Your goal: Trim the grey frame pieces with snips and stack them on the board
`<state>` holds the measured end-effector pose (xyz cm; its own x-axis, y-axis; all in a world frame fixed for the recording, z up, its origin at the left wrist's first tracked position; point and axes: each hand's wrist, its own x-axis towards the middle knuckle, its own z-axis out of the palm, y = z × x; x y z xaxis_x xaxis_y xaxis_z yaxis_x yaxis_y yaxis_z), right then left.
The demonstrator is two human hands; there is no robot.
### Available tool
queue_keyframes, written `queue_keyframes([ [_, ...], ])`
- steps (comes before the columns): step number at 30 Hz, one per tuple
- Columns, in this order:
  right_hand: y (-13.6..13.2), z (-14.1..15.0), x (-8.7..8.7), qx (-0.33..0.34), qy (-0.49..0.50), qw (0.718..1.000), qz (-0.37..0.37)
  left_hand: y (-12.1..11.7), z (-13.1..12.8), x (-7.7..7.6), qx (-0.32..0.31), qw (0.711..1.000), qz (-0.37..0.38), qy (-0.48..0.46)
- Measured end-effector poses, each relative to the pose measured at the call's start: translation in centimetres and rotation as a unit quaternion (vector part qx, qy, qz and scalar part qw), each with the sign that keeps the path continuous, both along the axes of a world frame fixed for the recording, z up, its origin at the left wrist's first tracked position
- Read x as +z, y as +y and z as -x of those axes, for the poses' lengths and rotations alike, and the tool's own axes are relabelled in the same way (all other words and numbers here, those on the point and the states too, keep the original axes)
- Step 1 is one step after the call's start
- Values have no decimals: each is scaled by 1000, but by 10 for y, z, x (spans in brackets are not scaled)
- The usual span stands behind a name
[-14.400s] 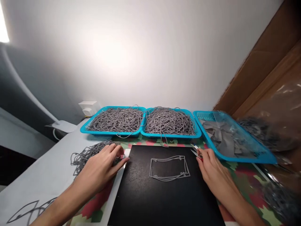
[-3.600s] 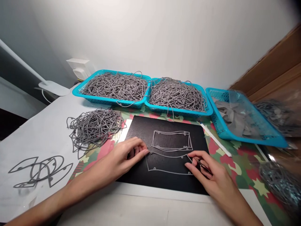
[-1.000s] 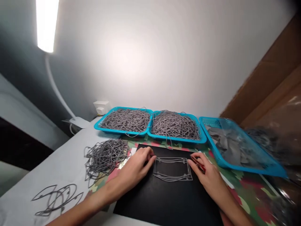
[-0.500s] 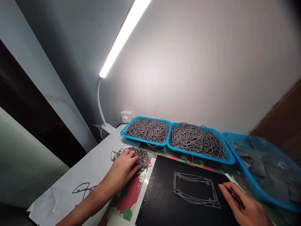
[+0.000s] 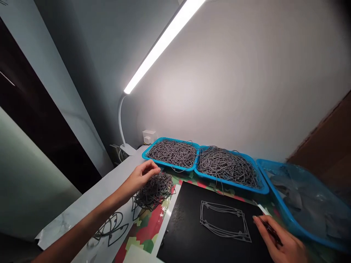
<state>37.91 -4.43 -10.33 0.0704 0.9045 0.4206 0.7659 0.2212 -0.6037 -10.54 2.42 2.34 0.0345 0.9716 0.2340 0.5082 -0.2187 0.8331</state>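
My left hand is raised at the upper edge of a tangled pile of thin grey wire-like frames, thumb and fingertips pinched together. Whatever lies between those fingertips is too small to make out. At the right, my right hand is closed around a slim dark tool that looks like tweezers, beside the black board. Several thin grey frames lie on that board, roughly stacked as a four-sided outline with small loops near the corners. More loose grey frames are below my left forearm.
Two blue baskets heaped with grey wire-like pieces stand along the wall. A third blue basket at the right holds clear plastic and grey pieces. A lit lamp leans overhead, and a patterned sheet covers part of the table.
My left hand has lifted off the pile, up and slightly left, into a pinch. The loose frames at the left lie differently. My right hand keeps its grip beside the board.
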Motion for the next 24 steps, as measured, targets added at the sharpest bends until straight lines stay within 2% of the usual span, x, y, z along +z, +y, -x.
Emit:
queue_keyframes([
  [4, -2, 6, 8, 8, -4, 1000, -8, -2, -4, 22, 30, 997, -63, -33],
  [7, -2, 9, 11, 18, -15, 999, -26, -2, -10, 32, 33, 996, -85, 1],
  [9, -2, 8, 7, 18, -32, 999, -40, -5, -16, 34, 38, 993, -110, 8],
  [13, -5, 3, -10, 13, -64, 997, -38, -19, -29, 42, 72, 970, -231, -34],
  [15, -6, 1, -17, 16, -70, 997, -31, -24, -34, 46, 76, 964, -254, 13],
  [17, -7, 0, -19, 19, -72, 997, -36, -27, -40, 48, 54, 963, -251, 77],
  [19, -9, 4, -14, 26, -64, 996, -54, -29, -48, 46, 16, 965, -244, 93],
  [22, -12, 14, 3, 39, -34, 995, -86, -40, -67, 39, -75, 972, -214, 55],
  [24, -16, 23, 19, 28, -16, 996, -81, -52, -85, 32, -153, 964, -214, 46],
])
